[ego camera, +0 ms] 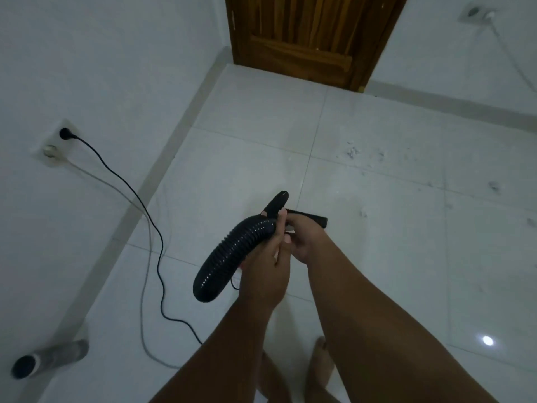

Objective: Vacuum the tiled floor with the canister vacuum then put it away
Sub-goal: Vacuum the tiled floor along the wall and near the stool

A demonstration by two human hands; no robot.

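A black ribbed vacuum hose (229, 257) curves up in front of me, ending in a smooth black handle (277, 203). My left hand (267, 269) grips the hose just below the handle. My right hand (302, 237) holds a flat black nozzle piece (312, 219) right beside the handle's end. Grey dust and crumbs (353, 152) lie scattered on the white tiled floor (247, 158) to the right. The canister itself is hidden below my arms; only a sliver of red shows under the hose.
A black power cord (151, 228) runs from a wall socket (65, 133) on the left down across the floor, alongside a white cable (143, 286). A wooden door (308, 36) stands ahead. A grey cylinder (49, 359) sits at lower left. My bare feet (319, 365) are below.
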